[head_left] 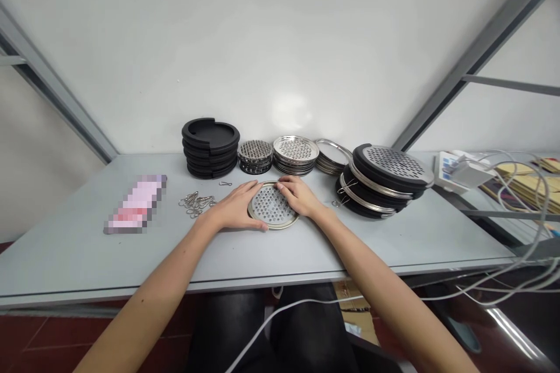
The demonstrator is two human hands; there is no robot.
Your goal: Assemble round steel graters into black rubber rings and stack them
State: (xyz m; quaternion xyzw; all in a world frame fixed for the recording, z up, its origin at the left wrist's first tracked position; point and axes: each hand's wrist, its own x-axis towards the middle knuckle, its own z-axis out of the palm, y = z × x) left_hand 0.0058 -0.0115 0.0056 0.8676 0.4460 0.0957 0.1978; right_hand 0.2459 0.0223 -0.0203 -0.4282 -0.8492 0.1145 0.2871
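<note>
A round perforated metal plate with a raised rim [271, 205] lies on the table in front of me. My left hand [238, 207] grips its left side, thumb along the near rim and fingers at the far rim. At the plate's right edge, my right hand [300, 195] is closed, its fingertips pressing on the rim and its thumb over the top. Left of my left hand lies a small pile of metal clips [195, 203], with one single clip [225, 183] behind it. Just behind the plate stands a stack of silver perforated plates [296, 150].
Black rings [210, 148] are stacked at the back left, beside small perforated discs [255, 154]. Rimmed metal rings [333, 154] and a leaning stack of black-edged graters [391, 164] stand to the right. A blurred phone-like object [136, 204] lies left. White cables [536, 233] hang at right.
</note>
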